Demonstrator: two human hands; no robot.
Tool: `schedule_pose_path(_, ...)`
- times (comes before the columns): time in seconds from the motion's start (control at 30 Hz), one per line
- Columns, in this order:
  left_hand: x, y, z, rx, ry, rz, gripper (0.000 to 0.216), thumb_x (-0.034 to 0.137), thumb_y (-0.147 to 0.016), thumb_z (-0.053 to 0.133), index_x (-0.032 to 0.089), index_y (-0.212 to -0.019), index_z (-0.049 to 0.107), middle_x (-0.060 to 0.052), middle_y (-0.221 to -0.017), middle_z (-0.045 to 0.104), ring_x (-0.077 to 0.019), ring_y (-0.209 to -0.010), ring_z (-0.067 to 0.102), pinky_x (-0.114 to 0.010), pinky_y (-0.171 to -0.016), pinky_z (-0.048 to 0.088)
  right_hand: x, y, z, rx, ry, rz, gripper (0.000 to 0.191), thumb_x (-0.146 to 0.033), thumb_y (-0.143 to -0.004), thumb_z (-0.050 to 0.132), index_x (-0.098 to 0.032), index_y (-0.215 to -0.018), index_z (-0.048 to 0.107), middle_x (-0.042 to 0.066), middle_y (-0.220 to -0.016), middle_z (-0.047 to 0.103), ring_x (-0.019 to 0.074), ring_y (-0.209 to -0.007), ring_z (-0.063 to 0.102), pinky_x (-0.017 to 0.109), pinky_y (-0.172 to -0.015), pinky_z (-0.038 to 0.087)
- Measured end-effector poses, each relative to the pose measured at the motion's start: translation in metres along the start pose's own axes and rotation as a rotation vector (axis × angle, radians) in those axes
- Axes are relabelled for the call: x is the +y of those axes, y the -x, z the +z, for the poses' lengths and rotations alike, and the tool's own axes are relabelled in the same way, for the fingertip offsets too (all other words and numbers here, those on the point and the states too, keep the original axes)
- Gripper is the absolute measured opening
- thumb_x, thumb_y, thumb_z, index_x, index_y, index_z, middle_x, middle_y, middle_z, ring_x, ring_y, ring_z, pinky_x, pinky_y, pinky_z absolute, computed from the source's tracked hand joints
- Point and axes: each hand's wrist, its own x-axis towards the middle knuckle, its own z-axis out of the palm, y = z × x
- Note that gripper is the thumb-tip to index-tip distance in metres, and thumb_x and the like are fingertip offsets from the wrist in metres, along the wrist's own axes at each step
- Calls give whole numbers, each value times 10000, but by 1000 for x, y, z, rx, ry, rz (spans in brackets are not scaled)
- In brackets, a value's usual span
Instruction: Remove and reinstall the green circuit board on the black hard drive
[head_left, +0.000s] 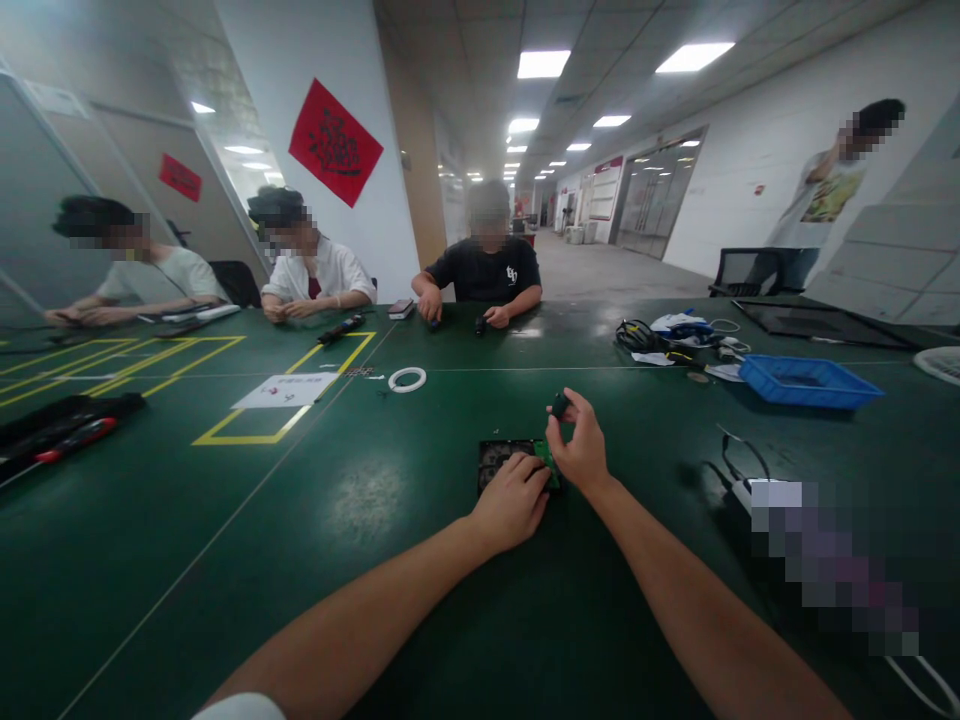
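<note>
On the green table in front of me lies a hard drive (499,455), dark with a green circuit board at its right side. My left hand (514,500) is over its near part, fingers bent around it and touching it; the hand hides much of the drive. Raised just to the right and beyond, my right hand (581,440) pinches a small black piece (559,405) between thumb and fingertips. What kind of piece it is I cannot make out. It is apart from the drive.
A blue tray (810,382) and a cable bundle (637,338) are at the right. A power strip (757,495) with cords lies nearer. Left of the drive are a white ring (407,380) and a paper sheet (285,390). Several people sit across the table (360,600).
</note>
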Motion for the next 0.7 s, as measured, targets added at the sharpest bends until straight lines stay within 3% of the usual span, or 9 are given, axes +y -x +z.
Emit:
schedule_pose_path(0.3,-1,0,4,-5,-10,-16,357,191,-920,548,173,-1275,574,-132,-1259,586,-294,-1216,508,-492,-1067,464,-4,-2,-5,25,132,34,520,-353,-919,614,-235,-1397,447,75,-1030,573,181,-703,576,409,-719,588)
schedule_pose_path(0.47,0,0,6,-2,-16,-24,370,158,-907,560,184,-1276,562,-134,-1258,583,-299,-1209,505,-502,-1038,483,-4,-8,-11,161,155,-21,501,-357,-907,622,-237,-1367,464,98,-1062,592,220,-816,580,439,-792,568)
schedule_pose_path(0.57,0,-1,10,6,-20,-42,361,150,-913,552,196,-1271,563,-132,-1268,578,-302,-1217,503,-515,-1024,486,9,-10,-21,233,197,22,521,-355,-894,616,-210,-1374,473,95,-1014,585,233,-828,573,459,-818,551)
schedule_pose_path(0.7,2,-10,20,29,-78,-104,314,167,-939,530,178,-1250,576,-150,-1279,578,-313,-1219,504,-523,-981,501,39,-4,-30,179,245,147,511,-310,-866,590,-202,-1357,499,107,-1086,603,243,-865,594,470,-849,537)
